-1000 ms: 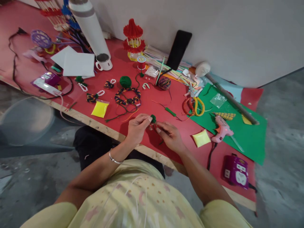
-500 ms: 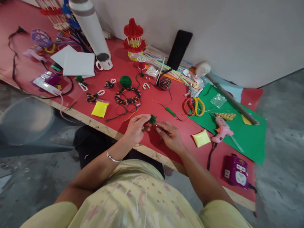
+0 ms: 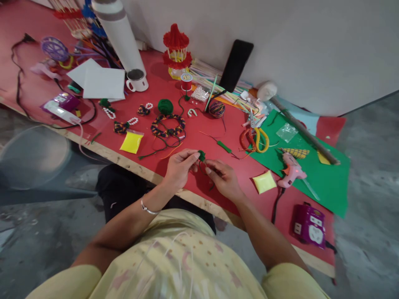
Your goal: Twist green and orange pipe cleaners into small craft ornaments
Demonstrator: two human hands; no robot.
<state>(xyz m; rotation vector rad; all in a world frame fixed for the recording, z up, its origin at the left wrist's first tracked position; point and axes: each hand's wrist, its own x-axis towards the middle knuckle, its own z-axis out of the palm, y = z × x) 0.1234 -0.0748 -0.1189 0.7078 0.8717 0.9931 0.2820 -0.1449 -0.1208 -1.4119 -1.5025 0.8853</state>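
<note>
— Where is the green yarn piece (image 3: 202,155)?
— Front-right of the braided ring (image 3: 170,133), pinched by the left hand (image 3: 179,168), presumably steadied for the right hand (image 3: 224,178), which pinches a thin item (image 3: 205,165), indistinct here.

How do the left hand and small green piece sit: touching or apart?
Touching: the head view shows the left hand pinching the small green piece at its edge.

Near the table's (image 3: 195,131) front edge, the yarn piece (image 3: 202,155) is between left hand (image 3: 180,167) and right hand (image 3: 225,179); farther back, the mug (image 3: 139,82) stands before the flask (image 3: 117,37); the phone (image 3: 236,65) is behind the yarn ball (image 3: 217,109); the glue gun (image 3: 292,168) lies partly on the sheet (image 3: 330,187).
</note>
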